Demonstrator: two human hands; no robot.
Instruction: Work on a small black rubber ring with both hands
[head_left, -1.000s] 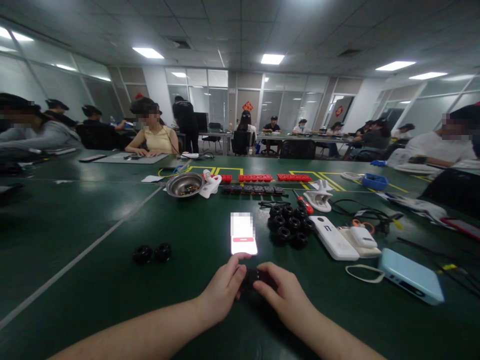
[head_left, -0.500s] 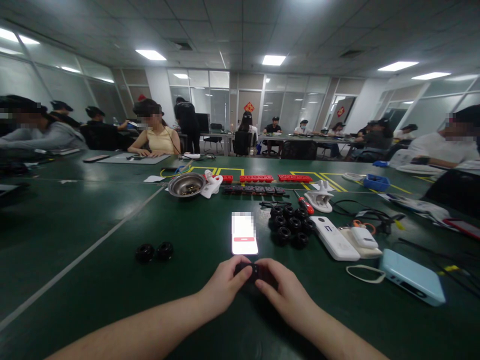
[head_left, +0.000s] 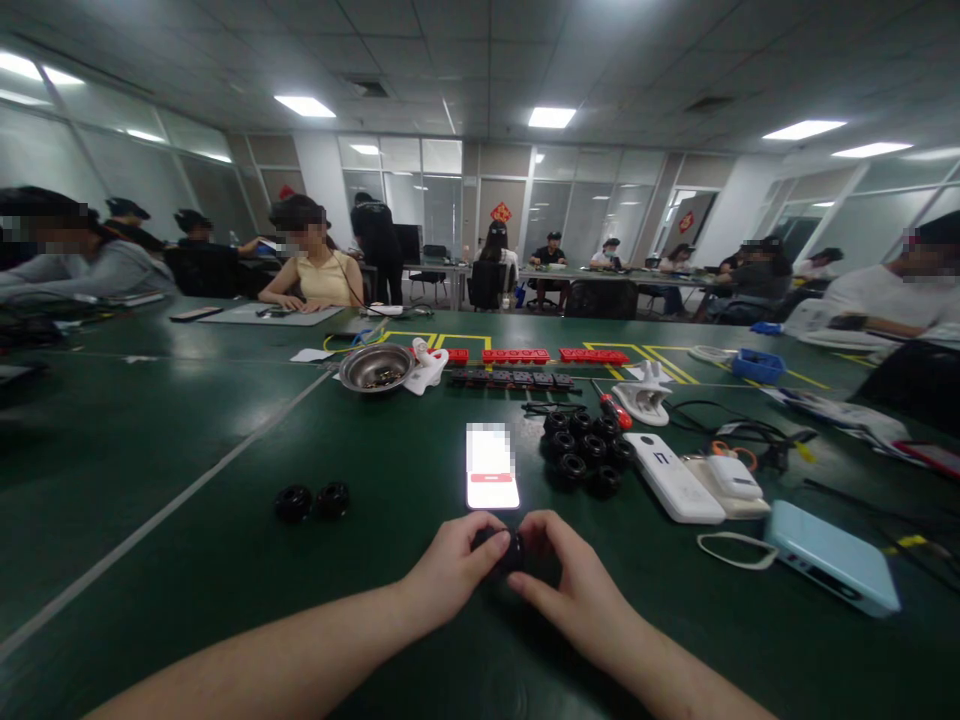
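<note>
Black wheel (head_left: 514, 552), one: left hand (head_left: 450, 562) gripped it; right hand (head_left: 571, 572) had parted its fingers wider alongside, contact unclear, leaving the left the main hold.

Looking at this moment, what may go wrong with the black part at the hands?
The black part could slip: the left hand pinches it, while whether the right hand also grips it is unclear. If dropped, it might strike the lit phone lying just beyond the hands. It might also get mixed with the similar-looking black wheels.
</note>
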